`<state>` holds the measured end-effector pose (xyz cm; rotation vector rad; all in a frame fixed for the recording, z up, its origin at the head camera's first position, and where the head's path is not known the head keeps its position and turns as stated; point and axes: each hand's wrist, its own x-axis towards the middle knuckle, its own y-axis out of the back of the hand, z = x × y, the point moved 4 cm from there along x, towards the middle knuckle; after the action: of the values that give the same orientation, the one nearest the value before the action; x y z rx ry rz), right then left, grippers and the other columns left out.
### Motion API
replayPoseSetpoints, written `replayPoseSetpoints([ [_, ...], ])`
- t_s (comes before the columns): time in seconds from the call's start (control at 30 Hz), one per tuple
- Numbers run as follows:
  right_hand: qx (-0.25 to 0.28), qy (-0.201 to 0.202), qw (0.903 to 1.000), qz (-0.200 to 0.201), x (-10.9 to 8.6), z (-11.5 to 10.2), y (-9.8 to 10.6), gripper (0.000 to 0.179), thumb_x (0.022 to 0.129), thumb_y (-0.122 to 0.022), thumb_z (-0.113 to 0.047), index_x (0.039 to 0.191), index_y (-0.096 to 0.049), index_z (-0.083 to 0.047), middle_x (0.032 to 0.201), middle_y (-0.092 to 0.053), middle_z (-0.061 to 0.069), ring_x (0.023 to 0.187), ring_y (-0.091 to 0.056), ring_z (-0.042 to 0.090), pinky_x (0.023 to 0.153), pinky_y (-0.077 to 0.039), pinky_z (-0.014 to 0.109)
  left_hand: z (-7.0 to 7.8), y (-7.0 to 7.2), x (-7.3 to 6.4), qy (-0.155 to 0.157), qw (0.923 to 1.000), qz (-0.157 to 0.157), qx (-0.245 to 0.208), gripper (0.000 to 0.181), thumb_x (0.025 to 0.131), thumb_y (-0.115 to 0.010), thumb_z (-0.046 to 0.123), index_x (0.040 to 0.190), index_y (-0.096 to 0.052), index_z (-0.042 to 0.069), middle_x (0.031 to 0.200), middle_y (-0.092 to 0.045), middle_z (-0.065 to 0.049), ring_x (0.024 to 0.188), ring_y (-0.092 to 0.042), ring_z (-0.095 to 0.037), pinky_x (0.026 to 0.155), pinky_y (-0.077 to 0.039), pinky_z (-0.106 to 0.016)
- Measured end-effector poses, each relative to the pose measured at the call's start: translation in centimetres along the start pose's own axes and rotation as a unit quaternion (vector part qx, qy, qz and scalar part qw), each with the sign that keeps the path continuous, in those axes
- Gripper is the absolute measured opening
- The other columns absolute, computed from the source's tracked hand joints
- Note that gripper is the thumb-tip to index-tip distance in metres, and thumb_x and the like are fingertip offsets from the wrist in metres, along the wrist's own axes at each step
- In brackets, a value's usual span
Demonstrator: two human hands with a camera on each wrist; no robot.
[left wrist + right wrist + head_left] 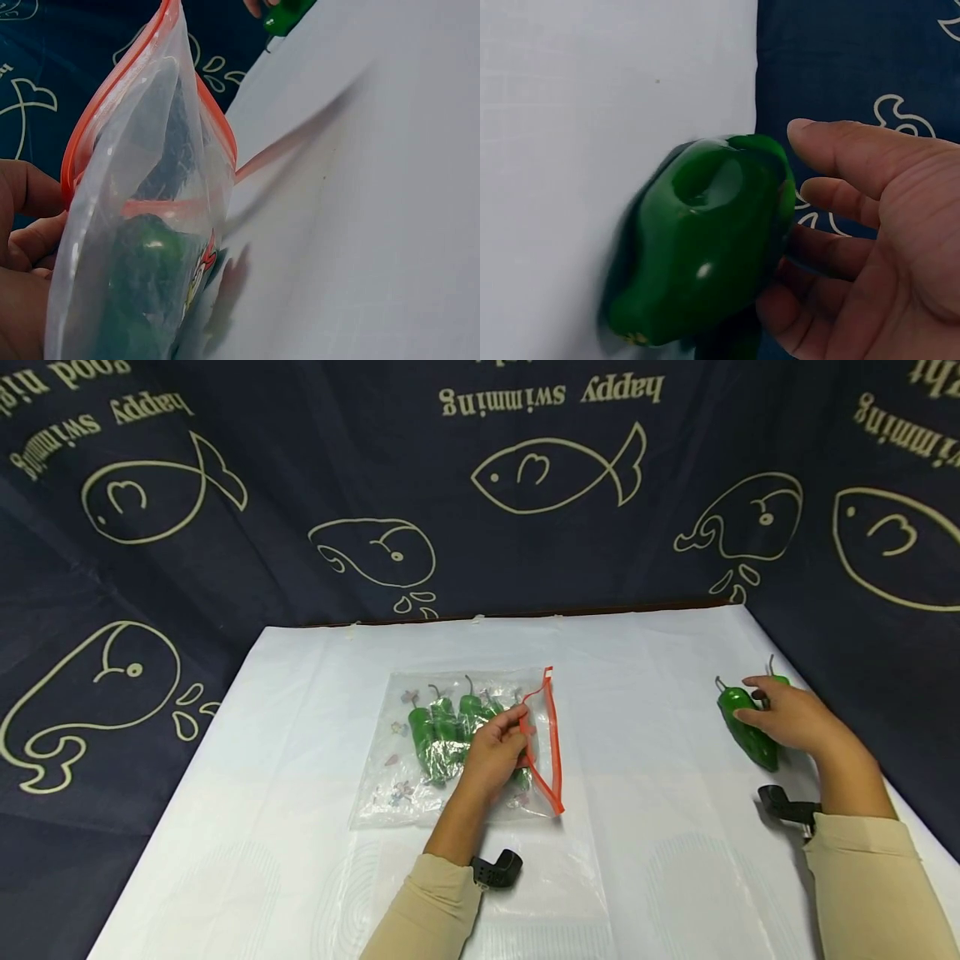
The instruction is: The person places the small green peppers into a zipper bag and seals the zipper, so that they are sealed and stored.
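A clear plastic zip bag [378, 781] with a red zipper edge lies at mid-table, with several green peppers [445, 725] inside. At the bag's mouth, my left hand [491, 756] pinches the upper layer and lifts it, so the mouth gapes. In the left wrist view, a pepper [146, 285] shows through the plastic. My right hand [798, 714] reaches over two loose peppers at the right edge. The nearer pepper [750, 735] lies beside its spread thumb and fingers; contact is hard to tell. Fingers partly hide the farther pepper [780, 680].
A white cloth [637, 693] covers the table. Dark blue fabric [375, 460] with fish and whale drawings hangs behind it and along both sides. A black wrist camera [498, 869] sits on the left wrist and another camera [787, 806] on the right.
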<state>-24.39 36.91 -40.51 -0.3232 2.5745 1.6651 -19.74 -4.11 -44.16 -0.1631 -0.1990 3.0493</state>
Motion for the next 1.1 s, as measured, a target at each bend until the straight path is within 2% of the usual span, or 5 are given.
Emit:
replayPoseSetpoints([
  [0.2,0.009,-0.008,0.9999,-0.011,0.3,0.5,-0.8,0.066,0.095,-0.062,-0.023,0.139,-0.032,0.016,0.124,-0.045,0.046,0.109,-0.05,0.057,0.082,-0.048,0.063,0.1,0.0,-0.1,0.005,1.0,0.001,0.0,0.05,0.09,-0.05,-0.005,0.139,-0.055,0.0,0.119,-0.064,-0.027,0.081,-0.061,-0.016,0.059,-0.054,-0.021],
  [0.4,0.018,0.005,0.9998,0.009,0.3,0.1,-0.8,0.067,0.095,-0.064,-0.024,0.14,-0.033,0.014,0.123,-0.048,0.045,0.107,-0.052,0.056,0.08,-0.049,0.062,0.0,0.0,0.0,0.006,1.0,-0.002,-0.002,0.049,0.091,-0.051,-0.004,0.139,-0.054,0.0,0.12,-0.063,-0.027,0.086,-0.062,-0.02,0.06,-0.054,-0.021],
  [0.63,0.028,0.014,0.9994,0.014,0.1,-1.8,-0.3,0.07,0.094,-0.067,-0.028,0.142,-0.034,0.011,0.125,-0.049,0.042,0.108,-0.052,0.052,0.083,-0.047,0.063,0.1,0.0,0.0,0.009,0.9999,-0.002,-0.007,0.049,0.092,-0.051,-0.005,0.14,-0.053,-0.001,0.121,-0.062,-0.029,0.084,-0.06,-0.019,0.059,-0.054,-0.021],
  [0.93,0.059,0.056,0.9965,0.022,-0.3,-4.8,0.3,0.068,0.092,-0.071,-0.027,0.14,-0.036,0.007,0.123,-0.052,0.039,0.1,-0.061,0.045,0.069,-0.056,0.04,2.4,-0.4,-1.5,0.004,1.0,-0.005,0.006,0.048,0.09,-0.049,-0.008,0.138,-0.052,-0.008,0.121,-0.061,-0.032,0.079,-0.06,-0.019,0.063,-0.056,-0.023],
  [1.1,0.065,0.081,0.9939,0.036,-0.5,-6.4,0.2,0.066,0.091,-0.072,-0.026,0.139,-0.039,0.004,0.12,-0.056,0.036,0.098,-0.063,0.044,0.067,-0.056,0.04,0.8,-0.1,-0.6,0.006,1.0,-0.004,-0.001,0.048,0.092,-0.05,-0.005,0.14,-0.053,-0.002,0.122,-0.062,-0.028,0.088,-0.063,-0.025,0.062,-0.056,-0.023],
])
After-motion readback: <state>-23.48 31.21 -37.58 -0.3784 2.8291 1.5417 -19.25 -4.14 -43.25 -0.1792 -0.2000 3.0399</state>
